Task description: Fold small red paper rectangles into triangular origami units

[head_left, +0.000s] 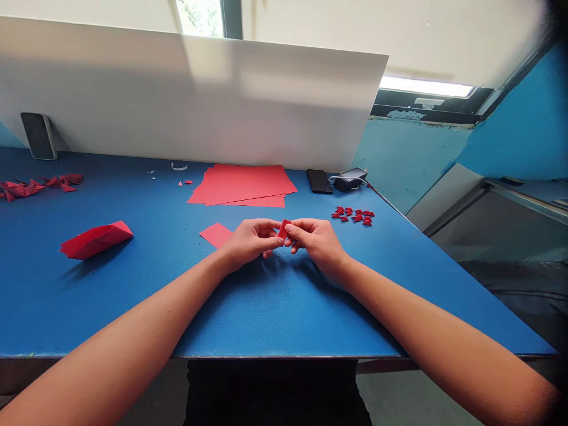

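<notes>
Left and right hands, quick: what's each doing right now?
Left hand: closed on the small red paper.
Right hand: pinching the same paper.

Black garment [275,393] at lap, wavy edges; forearms [146,325] [412,307], hands [248,241] [320,244] bare.

The kind of room cannot be told for certain, but a place for paper craft is shown. A blue table [248,319] is set against a white board [284,112], and red sheets [248,182], folded pieces [354,215] and scraps [189,182] are spread on it.
</notes>
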Demonstrator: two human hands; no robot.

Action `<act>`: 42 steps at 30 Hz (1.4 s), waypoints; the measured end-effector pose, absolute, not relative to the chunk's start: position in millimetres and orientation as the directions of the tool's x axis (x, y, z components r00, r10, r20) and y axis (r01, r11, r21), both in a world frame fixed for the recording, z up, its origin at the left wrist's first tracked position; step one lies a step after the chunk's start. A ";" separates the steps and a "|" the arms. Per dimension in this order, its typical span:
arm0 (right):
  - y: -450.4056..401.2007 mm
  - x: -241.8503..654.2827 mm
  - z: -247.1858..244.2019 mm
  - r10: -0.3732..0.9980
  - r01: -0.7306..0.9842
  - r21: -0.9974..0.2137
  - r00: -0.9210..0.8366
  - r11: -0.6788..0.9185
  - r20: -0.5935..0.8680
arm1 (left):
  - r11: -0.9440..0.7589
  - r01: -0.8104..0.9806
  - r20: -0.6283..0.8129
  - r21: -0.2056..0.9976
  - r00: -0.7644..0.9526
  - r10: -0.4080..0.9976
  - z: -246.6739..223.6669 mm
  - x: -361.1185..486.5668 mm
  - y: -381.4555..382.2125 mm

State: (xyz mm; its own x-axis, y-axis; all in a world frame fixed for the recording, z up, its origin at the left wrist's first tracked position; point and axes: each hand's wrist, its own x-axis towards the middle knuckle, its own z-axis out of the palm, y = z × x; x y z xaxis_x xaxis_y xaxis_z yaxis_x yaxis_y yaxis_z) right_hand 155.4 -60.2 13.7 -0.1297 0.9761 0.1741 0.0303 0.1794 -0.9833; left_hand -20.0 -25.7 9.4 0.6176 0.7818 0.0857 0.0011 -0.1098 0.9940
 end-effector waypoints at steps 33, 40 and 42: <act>-61.1 158.0 20.1 0.966 0.116 -0.964 -0.133 0.238 0.223 | -0.111 0.018 0.080 0.994 0.581 0.810 10.9 -19.3 -28.1; -58.6 161.5 13.5 0.948 0.136 -0.952 -0.210 0.273 0.241 | -0.121 -0.021 0.112 0.992 0.553 0.826 10.0 -20.2 -27.6; -57.9 162.1 12.2 0.950 0.121 -0.963 -0.232 0.241 0.209 | -0.104 -0.034 0.106 0.994 0.541 0.834 9.8 -20.6 -27.1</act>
